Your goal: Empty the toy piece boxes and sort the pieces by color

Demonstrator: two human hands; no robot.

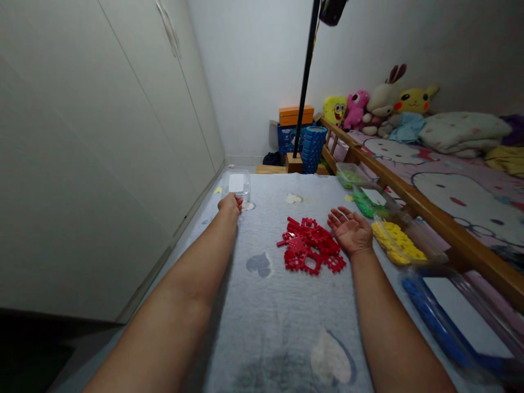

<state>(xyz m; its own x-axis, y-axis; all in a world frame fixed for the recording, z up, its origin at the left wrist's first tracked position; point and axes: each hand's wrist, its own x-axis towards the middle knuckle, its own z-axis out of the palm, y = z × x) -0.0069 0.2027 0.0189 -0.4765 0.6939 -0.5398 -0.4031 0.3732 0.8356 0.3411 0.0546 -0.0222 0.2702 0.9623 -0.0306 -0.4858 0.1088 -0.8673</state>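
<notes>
At the far left of the table, my left hand (231, 203) is closed at the near edge of a clear plastic box (245, 184), which has a white label. Its fingertips are partly hidden, though they appear to grip the rim. My right hand (351, 231) is open, palm turned up and fingers apart, holding nothing. Just left of it lies a loose pile of red plastic building pieces (313, 245), some with square holes and toothed edges.
Along the right edge stand clear boxes of green pieces (366, 204), yellow pieces (395, 243) and blue pieces (438, 319). A wooden bed rail (426, 218) runs beside them. A black pole (306, 82) rises behind the table (278, 316); a white cupboard (123, 164) borders the left.
</notes>
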